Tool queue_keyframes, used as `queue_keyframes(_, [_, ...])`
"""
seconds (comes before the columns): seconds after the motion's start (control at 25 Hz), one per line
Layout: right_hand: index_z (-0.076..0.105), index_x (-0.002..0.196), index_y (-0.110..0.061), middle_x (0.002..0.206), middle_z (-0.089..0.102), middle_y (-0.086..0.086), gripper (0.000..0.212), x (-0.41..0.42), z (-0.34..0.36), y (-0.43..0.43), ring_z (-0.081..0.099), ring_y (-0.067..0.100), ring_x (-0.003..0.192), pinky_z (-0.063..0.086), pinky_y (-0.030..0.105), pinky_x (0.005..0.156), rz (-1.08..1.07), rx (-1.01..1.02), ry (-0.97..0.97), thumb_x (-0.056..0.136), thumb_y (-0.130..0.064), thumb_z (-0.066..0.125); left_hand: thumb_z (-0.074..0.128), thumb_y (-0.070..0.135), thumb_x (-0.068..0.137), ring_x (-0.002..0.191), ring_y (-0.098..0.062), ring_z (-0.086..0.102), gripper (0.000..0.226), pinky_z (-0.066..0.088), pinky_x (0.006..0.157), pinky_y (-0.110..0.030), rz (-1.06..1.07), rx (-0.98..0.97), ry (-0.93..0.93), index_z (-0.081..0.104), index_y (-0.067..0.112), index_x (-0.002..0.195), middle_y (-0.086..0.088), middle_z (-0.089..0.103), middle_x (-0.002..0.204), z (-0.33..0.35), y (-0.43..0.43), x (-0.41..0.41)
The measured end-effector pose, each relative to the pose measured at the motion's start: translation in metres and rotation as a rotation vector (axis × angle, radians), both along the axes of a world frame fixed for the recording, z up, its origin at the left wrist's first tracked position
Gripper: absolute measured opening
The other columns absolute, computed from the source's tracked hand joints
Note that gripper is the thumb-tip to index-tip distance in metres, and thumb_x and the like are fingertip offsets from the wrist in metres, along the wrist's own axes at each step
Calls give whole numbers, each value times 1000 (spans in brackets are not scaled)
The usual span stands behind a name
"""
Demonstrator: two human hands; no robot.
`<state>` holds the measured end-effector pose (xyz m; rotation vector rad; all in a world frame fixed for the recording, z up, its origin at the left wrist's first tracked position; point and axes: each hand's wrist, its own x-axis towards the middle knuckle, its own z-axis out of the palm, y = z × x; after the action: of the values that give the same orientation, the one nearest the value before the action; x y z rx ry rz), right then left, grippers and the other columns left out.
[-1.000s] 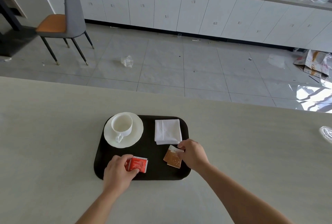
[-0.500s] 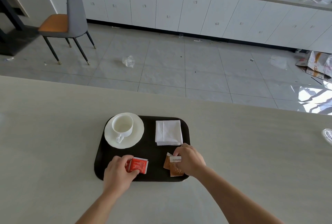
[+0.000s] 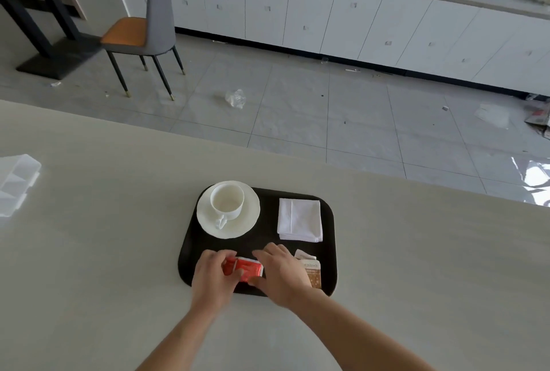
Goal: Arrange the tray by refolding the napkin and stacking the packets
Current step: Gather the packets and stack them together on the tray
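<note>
While the left hand (image 3: pixel 212 277) curls round one end of the red packets (image 3: pixel 244 269) and the right hand (image 3: pixel 281 275) pinches the other, near the front edge of the black tray (image 3: pixel 268 221), squaring their edges flush should keep the stack tidy. The brown packets (image 3: pixel 313 274) lie just beside the right hand; the folded napkin (image 3: pixel 300 219) sits beyond.

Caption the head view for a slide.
Left hand and right hand hold red packets on a tray with a napkin.

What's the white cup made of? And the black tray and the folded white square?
White cup: probably glazed ceramic, smooth with soft sheen. Black rounded tray: likely matte plastic, dull, no glare. Folded white napkin: cloth or paper, showing creases and layered edges.
</note>
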<state>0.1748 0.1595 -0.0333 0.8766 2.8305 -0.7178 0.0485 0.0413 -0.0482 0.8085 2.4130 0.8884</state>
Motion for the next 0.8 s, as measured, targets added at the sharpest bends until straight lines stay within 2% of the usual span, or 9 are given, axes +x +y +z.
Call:
queue_keyframes(0.12, [58,119,-26,114,50,-3,43,-6,-7,-5,45,19,104,48,34,80,3,59,-35,82,-38,74,76,15,78,87,-18,58,45,51,80,-32,-51,-28,91,65,15,121,1,53,100,-6,-13,-8])
queue_keyframes(0.24, [58,104,-26,107,55,-6,27,-1,-7,-3,51,17,99,45,27,72,-99,0,54,82,-32,75,75,21,80,92,-17,57,53,52,82,-31,-185,-147,169,58,17,130,1,49,103,-6,-13,-12])
queue_keyframes(0.36, [56,87,-25,85,62,-8,20,4,1,3,59,12,72,46,24,56,-242,-56,127,88,-40,70,70,26,83,93,-10,51,41,50,72,-24,-276,-218,206,59,26,122,8,43,101,0,-4,-13])
queue_keyframes(0.48, [56,87,-21,88,58,-6,14,9,5,5,57,13,67,51,27,56,-234,62,198,90,-26,69,68,27,83,100,-9,47,44,48,69,-22,-306,-273,212,53,30,125,8,42,107,1,3,-15])
queue_keyframes(0.56, [58,93,-20,94,54,-5,15,11,4,-1,53,13,72,45,25,58,-127,61,155,87,-25,70,67,24,85,104,-13,47,52,49,71,-25,-357,-286,257,48,27,133,4,44,111,-1,5,-15])
queue_keyframes(0.64, [61,96,-22,97,54,-5,26,14,0,-7,50,13,75,39,24,60,-76,-34,69,81,-39,73,66,22,84,103,-16,46,47,49,70,-27,-388,-278,298,52,25,128,2,44,110,0,5,-17])
queue_keyframes(0.72, [63,93,-26,95,56,-9,29,19,-3,-8,52,11,73,38,24,56,-119,-79,60,79,-50,71,67,24,82,101,-18,45,36,48,70,-29,-401,-289,320,56,25,116,2,44,108,3,5,-19])
queue_keyframes(0.8, [65,88,-26,92,58,-12,20,26,-3,-6,55,10,72,39,22,54,-187,-107,101,82,-44,70,69,26,80,99,-19,45,28,47,71,-30,-425,-327,335,55,24,104,3,44,106,6,8,-22])
